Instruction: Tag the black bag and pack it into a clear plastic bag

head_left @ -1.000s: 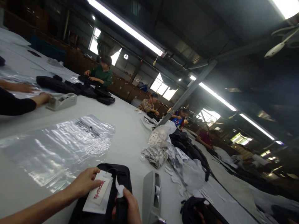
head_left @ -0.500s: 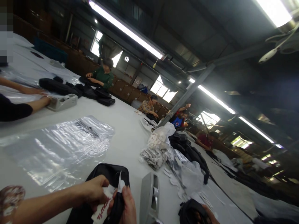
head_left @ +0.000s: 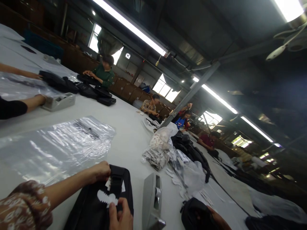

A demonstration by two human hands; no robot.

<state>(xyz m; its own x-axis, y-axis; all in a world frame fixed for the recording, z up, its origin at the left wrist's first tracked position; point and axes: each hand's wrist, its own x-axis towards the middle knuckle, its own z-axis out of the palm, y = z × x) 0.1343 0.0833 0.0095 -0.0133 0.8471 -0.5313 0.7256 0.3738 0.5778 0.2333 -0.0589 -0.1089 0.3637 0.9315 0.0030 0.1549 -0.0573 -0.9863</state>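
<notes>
A black bag [head_left: 90, 204] lies on the table in front of me, with a strap and a buckle-like piece near its top end. My left hand [head_left: 102, 172] is closed on the bag's upper left edge; its fingertips are partly hidden. At the bag's right side, my right hand [head_left: 122, 214] has thumb and fingers bent together at the lower end of a white scalloped tag [head_left: 106, 197]. Smaller white pieces show beside the strap. Just right of the bag stands a grey tape dispenser [head_left: 150, 201].
Flat clear plastic bags [head_left: 62, 147] cover the table's left side. A co-worker's arm [head_left: 35, 103] rests by another tape dispenser [head_left: 59, 101]. At lower right, another person's hand [head_left: 217, 218] touches a black bag [head_left: 196, 214]. Plastic-wrapped bundles [head_left: 157, 156] lie beyond.
The tag with red lettering is out of sight, and a white scalloped tag shows on the bag. My left hand has moved up to the bag's edge. The bag now lies flatter.
</notes>
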